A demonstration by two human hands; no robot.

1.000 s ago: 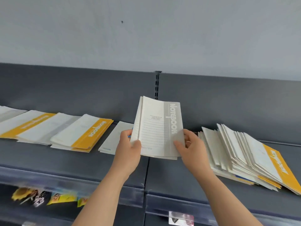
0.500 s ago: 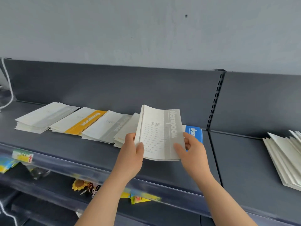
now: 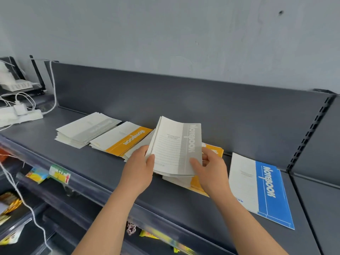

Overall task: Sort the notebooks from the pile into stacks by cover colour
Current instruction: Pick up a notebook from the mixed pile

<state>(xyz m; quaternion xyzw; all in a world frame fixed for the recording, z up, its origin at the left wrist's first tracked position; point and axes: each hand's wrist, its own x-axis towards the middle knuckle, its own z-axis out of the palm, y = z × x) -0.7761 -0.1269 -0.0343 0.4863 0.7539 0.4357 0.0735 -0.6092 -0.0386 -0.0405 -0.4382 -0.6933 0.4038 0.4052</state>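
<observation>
A notebook with a grey cover band (image 3: pixel 176 146) is held tilted above the dark shelf (image 3: pixel 92 162). My left hand (image 3: pixel 139 168) grips its lower left edge and my right hand (image 3: pixel 209 170) grips its lower right edge. On the shelf lie a grey-band stack (image 3: pixel 86 129) at the far left, an orange-band stack (image 3: pixel 125 138) beside it, another stack partly hidden behind the held notebook, an orange-band stack (image 3: pixel 215 151) under my right hand, and a blue-band notebook (image 3: pixel 257 188) to the right.
A white power strip (image 3: pixel 20 115) with plugs and cables sits at the shelf's left end, below a white device (image 3: pixel 18 85). A loose white cable (image 3: pixel 24 196) hangs across the lower shelves, which hold small colourful packets (image 3: pixel 36 174). A slotted upright (image 3: pixel 311 133) divides the shelf at the right.
My view has swung left along the shelf. The unsorted pile at the right has left the view, and both hands have carried the grey-band notebook over the sorted stacks.
</observation>
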